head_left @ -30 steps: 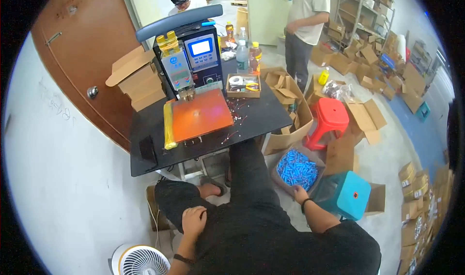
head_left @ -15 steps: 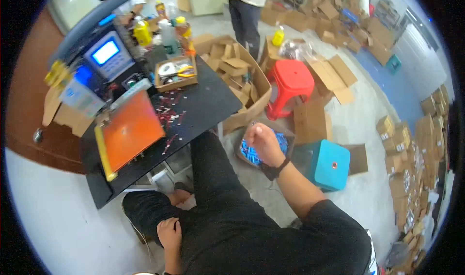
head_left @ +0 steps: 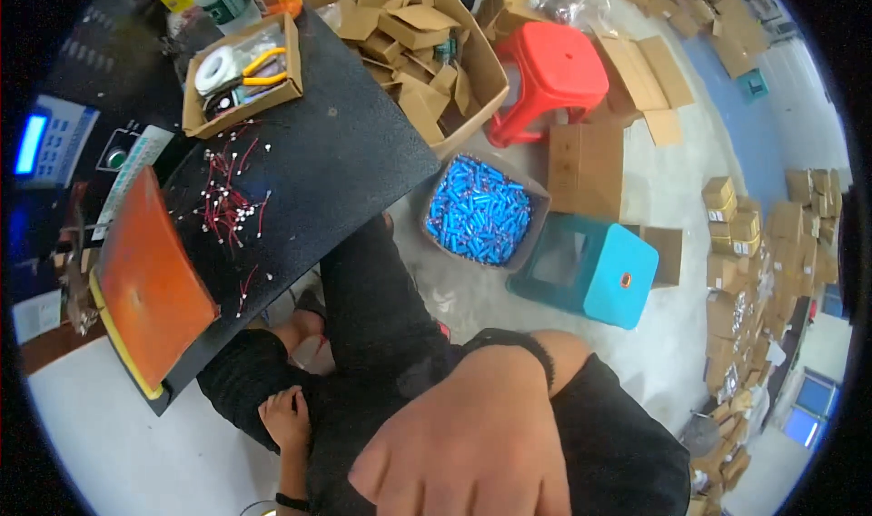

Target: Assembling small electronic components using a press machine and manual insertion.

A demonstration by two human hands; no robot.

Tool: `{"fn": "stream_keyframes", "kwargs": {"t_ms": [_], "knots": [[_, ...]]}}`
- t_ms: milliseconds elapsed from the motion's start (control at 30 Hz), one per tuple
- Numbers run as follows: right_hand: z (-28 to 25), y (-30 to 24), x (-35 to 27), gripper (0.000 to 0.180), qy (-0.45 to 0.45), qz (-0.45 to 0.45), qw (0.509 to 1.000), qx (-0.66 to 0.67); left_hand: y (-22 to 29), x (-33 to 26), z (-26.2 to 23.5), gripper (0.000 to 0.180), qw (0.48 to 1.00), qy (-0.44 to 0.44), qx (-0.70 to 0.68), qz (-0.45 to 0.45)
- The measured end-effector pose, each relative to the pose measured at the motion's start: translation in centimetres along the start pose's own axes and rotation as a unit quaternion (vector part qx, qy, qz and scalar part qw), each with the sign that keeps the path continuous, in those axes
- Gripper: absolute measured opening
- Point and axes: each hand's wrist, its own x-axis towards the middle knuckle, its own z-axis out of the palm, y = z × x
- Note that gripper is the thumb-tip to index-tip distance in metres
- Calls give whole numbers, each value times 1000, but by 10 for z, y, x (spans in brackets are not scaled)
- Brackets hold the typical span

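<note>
My left hand (head_left: 285, 418) rests on my left thigh, its fingers lying loosely over the dark trousers and nothing visible in it. Close in front of me, at the lower middle, is my right hand (head_left: 477, 443), back side up, with a dark band at its wrist. Its fingers run off the lower edge, so whatever they may hold is hidden. Beyond that hand, a box (head_left: 538, 200) on the floor is filled with small blue cylinders (head_left: 477, 209). Several thin red wires with white connectors (head_left: 232, 198) lie scattered on the black table (head_left: 354, 143) at left.
A tilted orange board (head_left: 154, 275) stands at the table's left by a machine with a lit screen (head_left: 32, 143). A small carton (head_left: 241, 107) holds yellow-handled pliers and white tape. A large carton (head_left: 481, 107) of cardboard pieces, a red stool (head_left: 563, 66) and a teal stool (head_left: 622, 275) stand beyond.
My right hand has come back from over the box of blue cylinders toward me, uncovering them. The view has shifted; my left hand stays on my thigh.
</note>
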Motion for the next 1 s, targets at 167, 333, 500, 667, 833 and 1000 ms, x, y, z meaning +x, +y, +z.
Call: {"fn": "stream_keyframes", "kwargs": {"t_ms": [167,333,500,667,833,1000], "knots": [[-28,32,-41,29,111,117,986,-49,-61,-5,45,17,989,-52,-112,-86],[-28,-6,-130,28,359,448,804,-152,-8,50,-7,16,999,28,-32,-10],[9,-22,-166,34,390,610,646,-240,-13,75,-15,18,993,16,-112,-32],[33,2,-175,41,346,656,610,-279,-42,73,-23,18,971,56,-226,-47],[49,27,-208,39,361,654,596,-295,-71,35,-25,15,949,68,-305,31],[80,58,-228,44,293,683,541,-393,-101,-5,-74,16,954,72,-287,49]]}}
